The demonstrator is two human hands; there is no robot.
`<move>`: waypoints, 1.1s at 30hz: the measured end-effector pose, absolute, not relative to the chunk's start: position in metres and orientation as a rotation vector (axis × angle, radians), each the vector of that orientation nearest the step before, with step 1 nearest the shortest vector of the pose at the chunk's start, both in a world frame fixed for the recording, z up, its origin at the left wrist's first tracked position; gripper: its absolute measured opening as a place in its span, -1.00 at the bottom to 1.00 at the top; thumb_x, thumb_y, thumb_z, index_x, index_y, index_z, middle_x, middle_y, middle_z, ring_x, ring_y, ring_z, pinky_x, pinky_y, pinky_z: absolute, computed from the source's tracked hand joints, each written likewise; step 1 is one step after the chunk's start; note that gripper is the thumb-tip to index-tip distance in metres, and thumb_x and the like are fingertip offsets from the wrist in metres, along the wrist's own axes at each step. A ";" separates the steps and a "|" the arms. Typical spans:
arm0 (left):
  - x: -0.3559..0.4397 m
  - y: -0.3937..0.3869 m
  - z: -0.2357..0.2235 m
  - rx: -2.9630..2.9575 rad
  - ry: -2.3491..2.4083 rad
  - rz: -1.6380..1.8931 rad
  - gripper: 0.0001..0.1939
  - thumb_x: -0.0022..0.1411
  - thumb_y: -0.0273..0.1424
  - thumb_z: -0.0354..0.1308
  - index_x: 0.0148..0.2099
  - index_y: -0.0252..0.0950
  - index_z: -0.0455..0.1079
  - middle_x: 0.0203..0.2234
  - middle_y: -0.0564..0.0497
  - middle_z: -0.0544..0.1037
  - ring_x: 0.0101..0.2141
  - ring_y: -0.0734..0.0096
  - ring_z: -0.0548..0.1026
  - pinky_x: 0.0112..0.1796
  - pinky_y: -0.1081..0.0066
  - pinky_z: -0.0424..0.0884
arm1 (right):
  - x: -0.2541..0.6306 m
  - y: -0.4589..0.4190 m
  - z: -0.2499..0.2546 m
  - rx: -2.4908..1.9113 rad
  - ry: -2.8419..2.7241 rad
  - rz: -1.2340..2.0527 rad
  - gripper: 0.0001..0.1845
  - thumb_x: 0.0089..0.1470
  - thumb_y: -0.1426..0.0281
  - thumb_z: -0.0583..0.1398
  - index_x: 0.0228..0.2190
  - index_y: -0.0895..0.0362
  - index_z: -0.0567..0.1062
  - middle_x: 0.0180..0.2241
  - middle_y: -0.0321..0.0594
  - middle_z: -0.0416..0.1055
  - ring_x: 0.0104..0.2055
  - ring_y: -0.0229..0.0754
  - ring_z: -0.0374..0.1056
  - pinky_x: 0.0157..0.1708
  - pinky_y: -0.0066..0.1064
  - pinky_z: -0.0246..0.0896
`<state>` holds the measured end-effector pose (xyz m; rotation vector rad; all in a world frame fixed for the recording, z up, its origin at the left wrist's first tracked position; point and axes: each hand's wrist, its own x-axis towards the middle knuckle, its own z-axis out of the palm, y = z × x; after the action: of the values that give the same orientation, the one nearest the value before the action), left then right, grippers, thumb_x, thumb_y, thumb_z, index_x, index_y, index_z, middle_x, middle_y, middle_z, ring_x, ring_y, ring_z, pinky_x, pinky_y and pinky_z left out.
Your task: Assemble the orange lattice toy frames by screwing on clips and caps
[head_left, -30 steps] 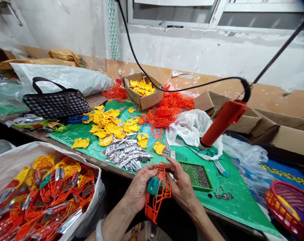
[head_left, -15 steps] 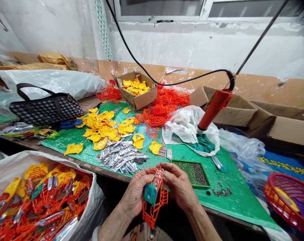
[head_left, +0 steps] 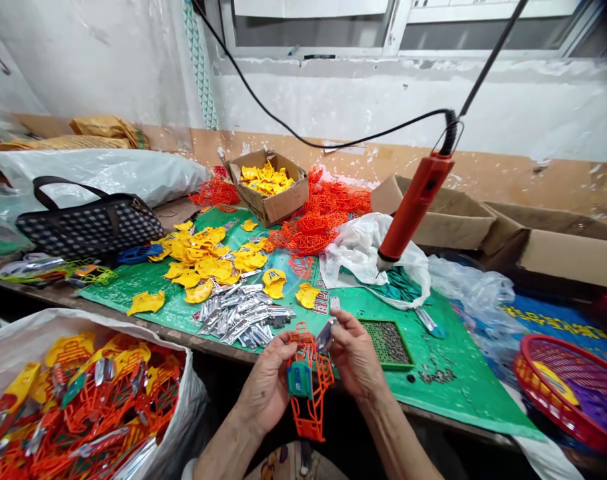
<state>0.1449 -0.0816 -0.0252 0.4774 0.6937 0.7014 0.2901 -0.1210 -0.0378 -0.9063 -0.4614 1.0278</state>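
Fingers (head_left: 285, 348) partly hide the orange frame's (head_left: 311, 387) upper edge.

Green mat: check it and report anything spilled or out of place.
Small metal bits lie scattered on the mat, just right of the green tray. They look spilled, since similar bits sit inside the tray.
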 end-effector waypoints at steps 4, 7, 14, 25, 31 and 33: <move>0.143 -0.078 -0.027 0.434 0.721 0.800 -0.75 0.03 -0.51 0.30 -0.19 -0.29 0.42 -0.39 0.03 0.63 -0.42 0.37 0.59 -0.34 0.38 0.52 | 0.301 -0.130 -0.018 -0.922 -0.417 1.024 -0.58 -0.37 0.41 0.48 -0.34 0.10 0.58 -0.48 -0.34 0.47 -0.49 -0.32 0.34 -0.49 -0.49 0.25; 0.144 -0.075 -0.028 0.426 0.719 0.879 -0.74 0.01 -0.51 0.31 -0.20 -0.27 0.41 -0.40 0.06 0.63 -0.43 0.39 0.58 -0.35 0.42 0.51 | 0.297 -0.143 -0.006 -0.990 -0.545 1.133 -0.57 -0.40 0.47 0.49 -0.35 0.14 0.59 -0.55 -0.36 0.42 -0.52 -0.32 0.29 -0.52 -0.47 0.22; 0.152 -0.076 -0.029 0.401 0.647 0.919 -0.75 0.01 -0.54 0.32 -0.22 -0.27 0.42 -0.42 0.07 0.62 -0.43 0.43 0.56 -0.35 0.47 0.48 | 0.277 -0.140 -0.018 -1.032 -0.627 0.993 -0.51 -0.39 0.43 0.49 -0.28 0.07 0.58 -0.43 -0.37 0.42 -0.48 -0.37 0.23 -0.48 -0.50 0.19; 0.150 -0.068 -0.030 0.721 0.798 0.862 -0.63 -0.08 -0.37 0.42 -0.17 -0.21 0.47 -0.31 0.06 0.61 -0.26 0.31 0.56 -0.23 0.45 0.48 | 0.275 -0.141 -0.007 -1.224 -0.641 1.224 -0.54 -0.34 0.08 0.42 -0.55 0.19 0.47 -0.64 -0.42 0.31 -0.62 -0.41 0.14 -0.58 -0.51 0.00; 0.119 -0.050 -0.035 1.827 1.080 0.944 -0.48 0.10 -0.08 0.22 0.10 -0.09 0.42 -0.14 0.00 0.56 -0.17 0.13 0.50 -0.09 0.28 0.43 | 0.299 -0.144 0.004 -1.260 -0.806 1.240 -0.50 -0.36 0.05 0.43 -0.52 0.19 0.48 -0.61 -0.43 0.31 -0.59 -0.42 0.11 -0.56 -0.52 -0.02; 0.116 -0.052 -0.026 2.060 0.901 0.819 -0.55 0.14 -0.08 0.17 0.05 -0.10 0.46 -0.06 0.00 0.55 -0.08 0.10 0.50 -0.08 0.28 0.46 | 0.303 -0.147 0.007 -1.242 -0.961 1.251 -0.51 -0.26 0.02 0.39 -0.50 0.19 0.48 -0.57 -0.41 0.32 -0.54 -0.40 0.14 -0.52 -0.52 0.02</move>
<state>0.1164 -0.0522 -0.0257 2.0603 0.9006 0.8192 0.3028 -0.1471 0.0070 -1.2423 -0.9609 1.2513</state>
